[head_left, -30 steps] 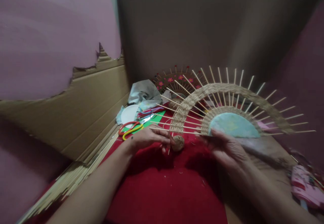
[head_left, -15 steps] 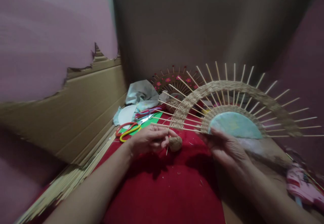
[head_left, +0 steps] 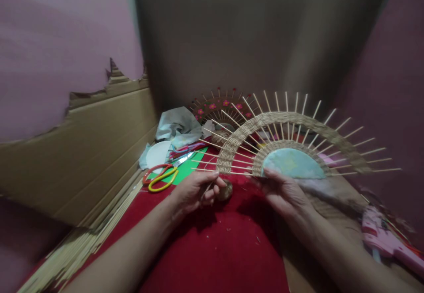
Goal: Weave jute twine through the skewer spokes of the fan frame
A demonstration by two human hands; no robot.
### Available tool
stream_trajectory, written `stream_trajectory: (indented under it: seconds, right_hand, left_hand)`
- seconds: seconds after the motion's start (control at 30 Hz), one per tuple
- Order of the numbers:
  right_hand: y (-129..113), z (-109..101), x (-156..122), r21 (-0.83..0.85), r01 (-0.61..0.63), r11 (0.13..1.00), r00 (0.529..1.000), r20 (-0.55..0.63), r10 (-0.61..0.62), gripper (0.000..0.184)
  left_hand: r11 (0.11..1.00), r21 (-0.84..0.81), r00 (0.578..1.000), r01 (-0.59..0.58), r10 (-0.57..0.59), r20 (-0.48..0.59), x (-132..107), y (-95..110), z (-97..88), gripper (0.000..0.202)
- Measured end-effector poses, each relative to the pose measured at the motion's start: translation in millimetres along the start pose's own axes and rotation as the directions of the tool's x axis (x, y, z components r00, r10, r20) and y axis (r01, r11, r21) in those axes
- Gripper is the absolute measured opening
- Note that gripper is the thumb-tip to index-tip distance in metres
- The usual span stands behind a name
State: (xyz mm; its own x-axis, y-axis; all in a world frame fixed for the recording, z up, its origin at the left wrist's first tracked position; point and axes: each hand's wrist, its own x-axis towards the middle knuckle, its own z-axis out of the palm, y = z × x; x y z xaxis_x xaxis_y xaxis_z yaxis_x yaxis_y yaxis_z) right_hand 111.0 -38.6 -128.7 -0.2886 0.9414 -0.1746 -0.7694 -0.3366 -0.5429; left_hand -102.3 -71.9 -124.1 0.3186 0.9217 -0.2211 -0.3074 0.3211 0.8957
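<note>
Head view notes. Left hand [head_left: 195,191]: fingers curled in tight, pinching a thin pale strand [head_left: 207,190] just below the left end of the woven band. Whether the strand is twine or a stick cannot be told. A small tan ball of twine [head_left: 226,191] lies against its fingertips. Right hand [head_left: 281,191]: fingers partly spread, closed on the lower straight edge of the half-round fan of bamboo sticks and woven jute [head_left: 288,123], holding it upright above the cloth. The two hands are apart, with the fan's lower left corner between them.

Surface: red felt-like cloth [head_left: 215,249] over a brown desk [head_left: 334,204], boxed in by torn corrugated cardboard [head_left: 99,142] and a pink wall [head_left: 59,50]. A bundle of long pale bamboo sticks [head_left: 82,244] lies along the left edge.

Materials: the fan has thin sticks radiating out, two arcs of coarse weave, and a smooth pale blue half-disc [head_left: 293,165] at its centre. Behind it are red-and-yellow-handled scissors [head_left: 160,178] on a green sheet [head_left: 187,169], a white round disc [head_left: 157,154], crumpled pale cloth [head_left: 175,125] and a second fan with pink flowers [head_left: 220,105]. A pink plastic glue gun [head_left: 384,240] lies at the right.
</note>
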Motion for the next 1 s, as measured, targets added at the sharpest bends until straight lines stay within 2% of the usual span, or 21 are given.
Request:
stream_trajectory:
  seconds: [0.17, 0.27, 0.37, 0.43, 0.5, 0.57, 0.63, 0.87, 0.93, 1.0]
  right_hand:
    - [-0.2, 0.5, -0.6, -0.02, 0.001, 1.0, 1.0, 0.014, -0.001, 0.013]
    - [-0.1, 1.3, -0.1, -0.012, 0.039, 0.999, 0.999, 0.001, -0.039, 0.016]
    - [-0.5, 1.3, 0.6, -0.022, 0.062, 0.998, 0.998, -0.032, -0.063, 0.017]
    - [-0.5, 1.3, 0.8, -0.032, 0.068, 0.997, 0.997, -0.032, -0.069, 0.016]
    - [0.0, 2.0, 0.2, -0.031, 0.064, 0.997, 0.998, -0.015, -0.064, 0.016]
    - [1.1, 3.4, -1.1, -0.015, 0.059, 0.998, 0.998, 0.002, -0.059, 0.016]
    - [2.3, 5.0, -2.5, -0.001, 0.051, 0.999, 0.999, 0.007, -0.051, 0.016]
    - [4.2, 2.2, 1.0, 0.012, 0.041, 0.999, 0.999, 0.016, -0.041, 0.013]
    - [5.5, 1.1, 2.6, 0.019, 0.056, 0.998, 0.998, 0.033, -0.056, 0.013]
    - [7.4, 1.2, 3.3, 0.039, 0.074, 0.996, 0.996, 0.04, -0.076, 0.012]
  left_hand:
    - [0.992, -0.097, 0.996, 0.084, -0.084, 0.004, 1.0, 1.9, -4.8, 0.02]
    - [0.996, -0.079, 0.999, 0.03, -0.029, 0.017, 2.7, -0.1, -8.1, 0.012]
    - [1.0, 0.001, 0.998, -0.021, 0.021, 0.064, 4.3, -2.3, -9.4, 0.025]
    - [0.998, 0.035, 0.999, -0.045, 0.044, 0.023, 4.7, -2.9, -8.0, 0.026]
    - [0.998, 0.013, 0.996, -0.059, 0.06, -0.06, 4.4, -2.5, -5.3, 0.014]
    - [0.999, -0.025, 0.994, -0.04, 0.037, -0.105, 3.7, -1.5, -2.9, 0.006]
    - [0.998, -0.061, 0.993, -0.009, 0.001, -0.117, 2.8, -0.4, -2.3, 0.007]
    - [0.988, -0.142, 0.998, 0.056, -0.058, -0.01, 0.1, 3.4, -5.4, 0.007]
    - [0.98, -0.182, 0.996, 0.084, -0.09, -0.026, 0.7, 3.5, -4.1, 0.012]
    - [0.974, -0.205, 0.989, 0.095, -0.116, -0.089, 2.2, 2.5, -2.0, 0.02]
